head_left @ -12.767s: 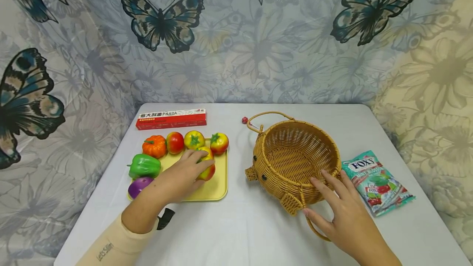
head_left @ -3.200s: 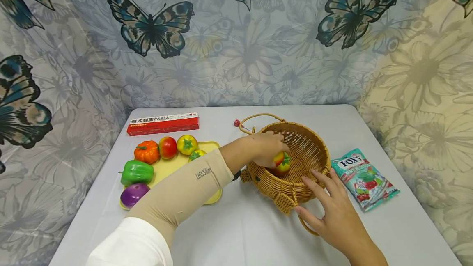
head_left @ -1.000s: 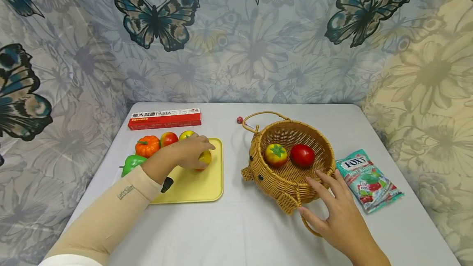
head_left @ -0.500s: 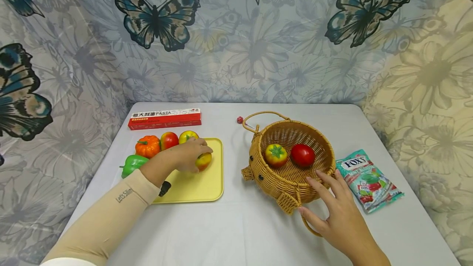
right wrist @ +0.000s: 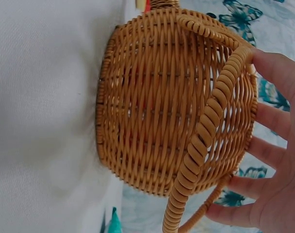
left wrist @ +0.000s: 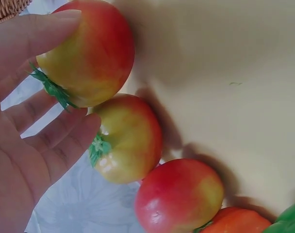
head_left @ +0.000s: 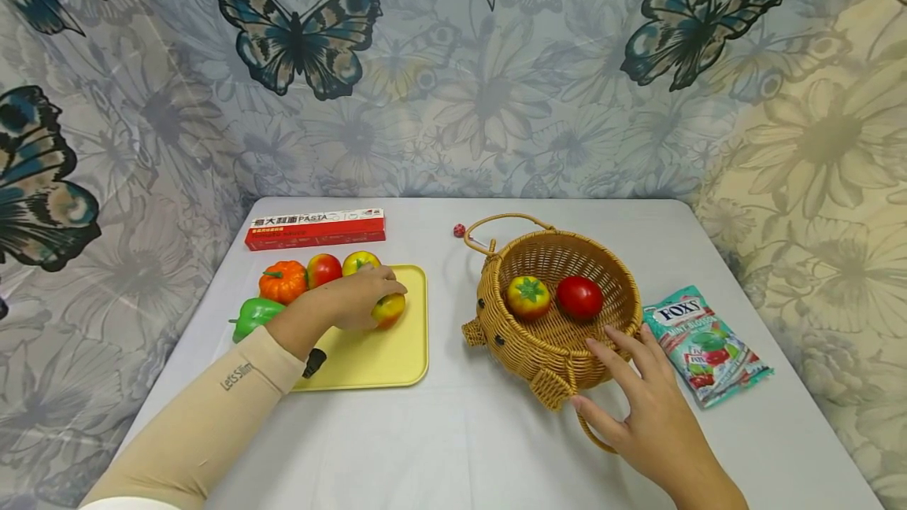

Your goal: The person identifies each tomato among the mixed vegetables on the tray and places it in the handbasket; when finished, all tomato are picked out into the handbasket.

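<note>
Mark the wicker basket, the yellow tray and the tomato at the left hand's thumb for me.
Wicker basket (head_left: 527,351): head view, outer wall.
Yellow tray (head_left: 379,352): head view, bare surface.
Tomato (left wrist: 97,56): left wrist view, red-and-yellow side.

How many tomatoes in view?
5: mottled tomato and red tomato in the basket; reddish tomato and yellowish tomato at the tray's far edge; gripped tomato in the left hand. Arm may hide others.
</note>
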`<state>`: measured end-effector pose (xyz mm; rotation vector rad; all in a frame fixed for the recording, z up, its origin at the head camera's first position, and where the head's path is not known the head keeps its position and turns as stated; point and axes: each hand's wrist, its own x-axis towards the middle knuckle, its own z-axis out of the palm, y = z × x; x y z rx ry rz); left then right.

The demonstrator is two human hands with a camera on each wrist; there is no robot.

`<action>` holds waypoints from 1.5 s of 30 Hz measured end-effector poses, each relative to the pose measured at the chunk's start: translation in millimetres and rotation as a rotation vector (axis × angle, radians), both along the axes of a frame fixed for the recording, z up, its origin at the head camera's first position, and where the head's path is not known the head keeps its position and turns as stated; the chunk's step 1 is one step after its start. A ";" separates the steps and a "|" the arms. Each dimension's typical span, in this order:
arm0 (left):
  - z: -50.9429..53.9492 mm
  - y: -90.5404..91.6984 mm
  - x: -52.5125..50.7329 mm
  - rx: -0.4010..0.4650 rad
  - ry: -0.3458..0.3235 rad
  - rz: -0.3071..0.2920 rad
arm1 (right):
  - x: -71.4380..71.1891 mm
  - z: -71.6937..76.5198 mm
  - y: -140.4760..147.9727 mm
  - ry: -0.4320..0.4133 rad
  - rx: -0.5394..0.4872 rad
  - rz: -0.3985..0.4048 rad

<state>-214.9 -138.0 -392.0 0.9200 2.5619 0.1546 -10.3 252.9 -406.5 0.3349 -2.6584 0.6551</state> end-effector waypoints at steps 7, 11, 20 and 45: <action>6.6 1.9 0.0 0.017 -0.001 0.015 | 0.3 0.3 -0.1 0.009 0.000 0.001; 11.8 4.6 0.1 0.028 0.009 0.011 | 0.4 0.7 -0.3 0.008 0.004 -0.001; 26.0 12.9 -1.0 0.048 0.060 -0.044 | 0.9 1.9 -0.9 -0.006 -0.002 -0.005; 87.9 67.8 8.9 0.075 0.111 -0.192 | 0.9 -2.0 1.0 0.027 -0.016 0.009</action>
